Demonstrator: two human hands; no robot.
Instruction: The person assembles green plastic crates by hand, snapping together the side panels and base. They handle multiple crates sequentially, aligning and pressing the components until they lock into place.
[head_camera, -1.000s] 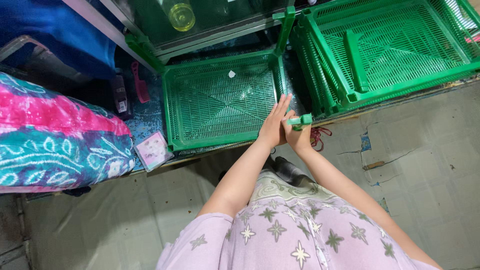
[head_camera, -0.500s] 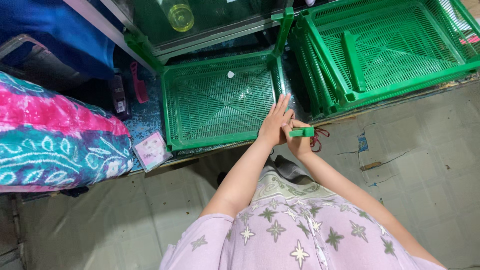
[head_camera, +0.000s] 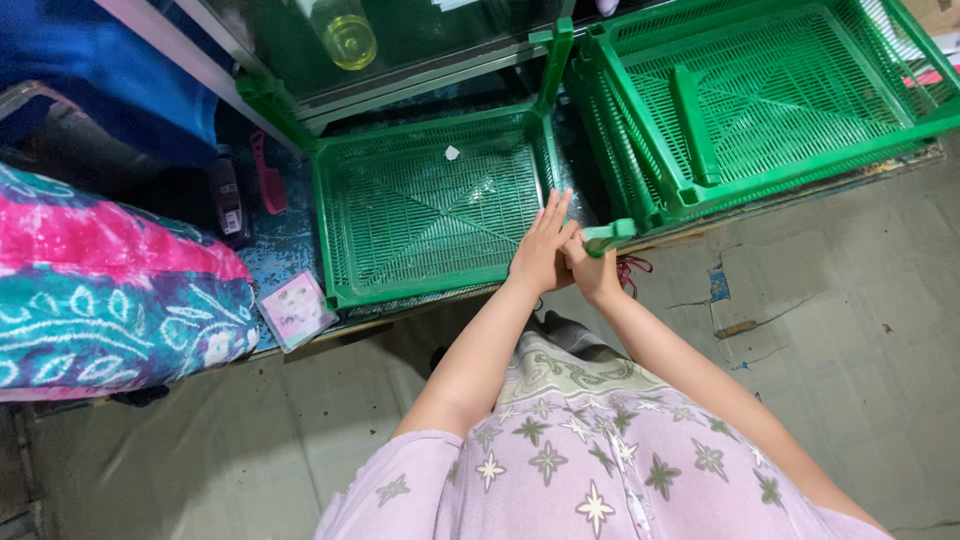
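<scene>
Right hand (head_camera: 594, 272) clamps a green clip (head_camera: 608, 236), mostly hidden; left hand (head_camera: 541, 252) flat, touching it. Tray (head_camera: 430, 210) ahead; grey floor (head_camera: 860, 330) rightward.

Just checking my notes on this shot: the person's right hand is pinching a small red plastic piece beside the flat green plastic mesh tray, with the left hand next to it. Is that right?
Not quite: the colour is wrong. The head view shows the right hand pinching a small green plastic piece, not a red one. The rest holds: it is beside the flat green plastic mesh tray, with the left hand next to it.
</scene>
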